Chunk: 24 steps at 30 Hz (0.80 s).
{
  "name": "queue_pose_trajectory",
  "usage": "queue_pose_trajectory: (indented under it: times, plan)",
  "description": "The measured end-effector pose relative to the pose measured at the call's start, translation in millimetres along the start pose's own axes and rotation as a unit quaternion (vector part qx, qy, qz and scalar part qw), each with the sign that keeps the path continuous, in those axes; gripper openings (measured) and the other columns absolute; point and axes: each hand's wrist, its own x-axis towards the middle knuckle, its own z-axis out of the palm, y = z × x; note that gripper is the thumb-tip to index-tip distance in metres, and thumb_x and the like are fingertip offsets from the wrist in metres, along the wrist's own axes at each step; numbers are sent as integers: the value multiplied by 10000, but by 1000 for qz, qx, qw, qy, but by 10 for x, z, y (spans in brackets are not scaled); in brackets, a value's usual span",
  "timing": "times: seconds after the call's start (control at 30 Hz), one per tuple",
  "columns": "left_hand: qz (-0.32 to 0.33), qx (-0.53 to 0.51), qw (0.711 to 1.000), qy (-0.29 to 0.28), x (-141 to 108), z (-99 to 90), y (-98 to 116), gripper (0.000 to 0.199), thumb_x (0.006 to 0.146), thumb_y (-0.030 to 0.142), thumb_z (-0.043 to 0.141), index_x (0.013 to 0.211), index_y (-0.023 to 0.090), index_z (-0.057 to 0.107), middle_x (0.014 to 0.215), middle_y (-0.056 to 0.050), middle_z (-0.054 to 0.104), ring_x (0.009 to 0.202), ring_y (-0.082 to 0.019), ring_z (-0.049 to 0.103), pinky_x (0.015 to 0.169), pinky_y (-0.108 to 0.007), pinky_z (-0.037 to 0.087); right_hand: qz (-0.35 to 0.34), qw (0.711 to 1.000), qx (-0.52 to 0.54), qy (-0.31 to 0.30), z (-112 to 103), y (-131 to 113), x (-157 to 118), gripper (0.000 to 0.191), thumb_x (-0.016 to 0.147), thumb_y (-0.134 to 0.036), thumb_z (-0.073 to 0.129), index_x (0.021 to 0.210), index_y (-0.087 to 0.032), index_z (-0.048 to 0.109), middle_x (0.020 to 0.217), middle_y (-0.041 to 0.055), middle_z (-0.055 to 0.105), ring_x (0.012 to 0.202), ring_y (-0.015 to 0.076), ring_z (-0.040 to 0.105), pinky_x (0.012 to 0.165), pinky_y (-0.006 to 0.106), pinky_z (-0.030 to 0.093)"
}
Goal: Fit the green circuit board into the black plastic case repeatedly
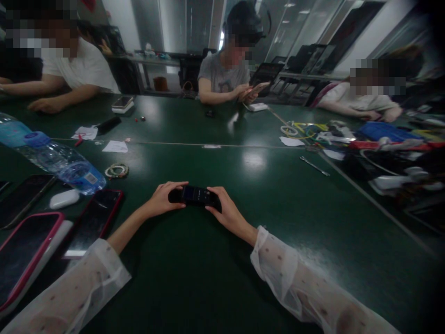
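Between my two hands is a black smartwatch (197, 195), its lit screen facing up and its dark strap running out to both sides. My left hand (166, 197) pinches the left end with thumb and fingers. At the right end, my right hand (225, 206) grips the strap the same way. The watch is at or just above the green table (194, 269); I cannot tell whether it touches. Fingers partly cover both strap ends.
To the left lie a water bottle (66, 162), a red-edged phone (95, 218), a pink-cased phone (28, 255), a white earbud case (64, 199) and a bracelet (117, 170). A wrench (314, 166) and cluttered cables (306, 130) are right. Several people sit across the table.
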Motion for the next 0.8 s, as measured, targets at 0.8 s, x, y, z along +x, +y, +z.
queue_pose_trajectory:
  times: [0.8]
  plan:
    - [3, -35, 999, -4, 1, 30, -74, 720, 748, 418, 739, 1386, 319, 422, 1290, -79, 588, 1179, -272, 544, 1039, -517, 320, -2, 1000, 4, 4, 0, 7, 2, 592, 825, -138, 624, 1339, -261, 356, 1256, 90, 483, 1170, 235, 527, 1021, 488, 465]
